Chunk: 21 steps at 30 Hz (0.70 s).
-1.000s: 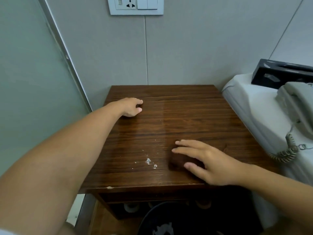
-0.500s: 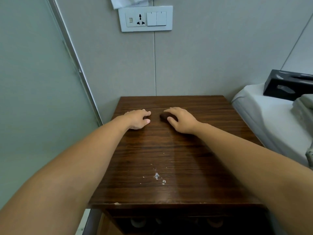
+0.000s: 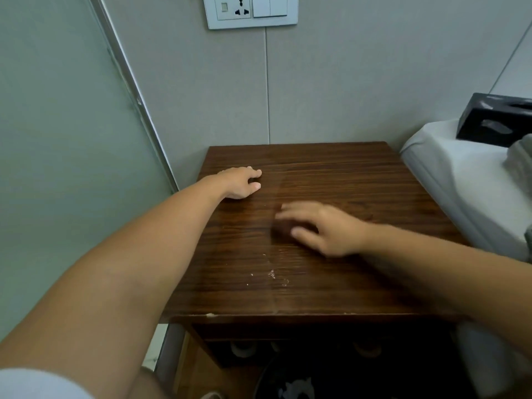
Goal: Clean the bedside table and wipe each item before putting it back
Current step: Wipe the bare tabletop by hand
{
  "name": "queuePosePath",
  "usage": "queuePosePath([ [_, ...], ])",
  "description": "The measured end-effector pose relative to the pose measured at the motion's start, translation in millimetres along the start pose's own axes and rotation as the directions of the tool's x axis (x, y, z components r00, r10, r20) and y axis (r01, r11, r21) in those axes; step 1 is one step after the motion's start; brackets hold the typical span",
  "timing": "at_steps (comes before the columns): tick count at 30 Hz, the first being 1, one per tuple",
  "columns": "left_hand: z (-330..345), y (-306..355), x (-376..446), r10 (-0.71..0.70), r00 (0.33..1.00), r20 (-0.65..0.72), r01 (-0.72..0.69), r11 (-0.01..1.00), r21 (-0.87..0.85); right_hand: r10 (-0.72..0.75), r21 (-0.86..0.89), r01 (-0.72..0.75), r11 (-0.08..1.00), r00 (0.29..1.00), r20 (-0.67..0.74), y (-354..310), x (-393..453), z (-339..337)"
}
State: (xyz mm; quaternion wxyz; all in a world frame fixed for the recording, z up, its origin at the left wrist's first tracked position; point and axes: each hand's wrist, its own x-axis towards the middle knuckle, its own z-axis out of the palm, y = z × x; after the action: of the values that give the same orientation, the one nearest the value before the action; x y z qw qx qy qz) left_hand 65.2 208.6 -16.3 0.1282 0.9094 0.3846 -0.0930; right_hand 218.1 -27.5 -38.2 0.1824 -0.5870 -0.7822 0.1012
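The dark wooden bedside table [image 3: 331, 165] has nothing standing on its top. My right hand [image 3: 328, 228] lies over a small dark brown cloth [image 3: 283, 229] near the middle of the top, fingers above it and thumb at its near side, gripping it; the hand is motion-blurred. My left hand [image 3: 240, 184] rests on the back left part of the top, fingers loosely curled, holding nothing. A few white specks [image 3: 272, 274] sit on the wood closer to the front edge.
A white bed [image 3: 460, 182] borders the table on the right, with a black tissue box [image 3: 495, 119] and a grey object [image 3: 521, 165] on it. A frosted glass panel [image 3: 57, 139] stands to the left. A wall socket plate [image 3: 250, 10] is above. A dark bin [image 3: 288, 384] sits below.
My right hand has slid the brown cloth from the back of the top, beside my left hand, towards the middle. My left hand has stayed in place.
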Motion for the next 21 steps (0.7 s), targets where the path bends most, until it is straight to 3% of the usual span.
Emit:
queuePosePath([
  [2,-1,3,-1,-0.013,1.0,-0.001,0.013,1.0,0.004,0.196,-0.042,-0.202,0.979,0.975,-0.109,22,31,0],
  [4,-2,3,0,-0.019,1.0,-0.002,0.019,1.0,0.011,0.287,-0.08,-0.304,0.949,0.942,-0.177,20,47,10],
  [6,-1,1,1,-0.015,1.0,0.002,0.015,1.0,0.015,0.175,-0.081,-0.189,0.979,0.972,-0.159,-6,35,23],
  [8,0,0,3,-0.005,1.0,0.004,0.005,1.0,0.007,-0.04,-0.048,0.038,0.998,0.998,-0.046,-40,-2,27],
  [10,2,-1,3,0.008,1.0,0.001,-0.008,1.0,-0.002,-0.2,0.038,0.197,0.98,0.976,0.082,-63,-39,23],
  [13,2,-3,2,0.025,1.0,-0.004,-0.025,1.0,-0.003,-0.253,0.144,0.227,0.963,0.947,0.2,-65,-58,9],
  [17,1,-2,0,0.023,1.0,-0.004,-0.023,1.0,-0.015,-0.076,-0.008,0.076,0.997,0.997,0.013,-25,-4,8],
  [21,1,1,-1,0.002,1.0,-0.006,-0.002,1.0,-0.015,0.19,-0.05,-0.201,0.978,0.968,-0.163,-12,45,20],
])
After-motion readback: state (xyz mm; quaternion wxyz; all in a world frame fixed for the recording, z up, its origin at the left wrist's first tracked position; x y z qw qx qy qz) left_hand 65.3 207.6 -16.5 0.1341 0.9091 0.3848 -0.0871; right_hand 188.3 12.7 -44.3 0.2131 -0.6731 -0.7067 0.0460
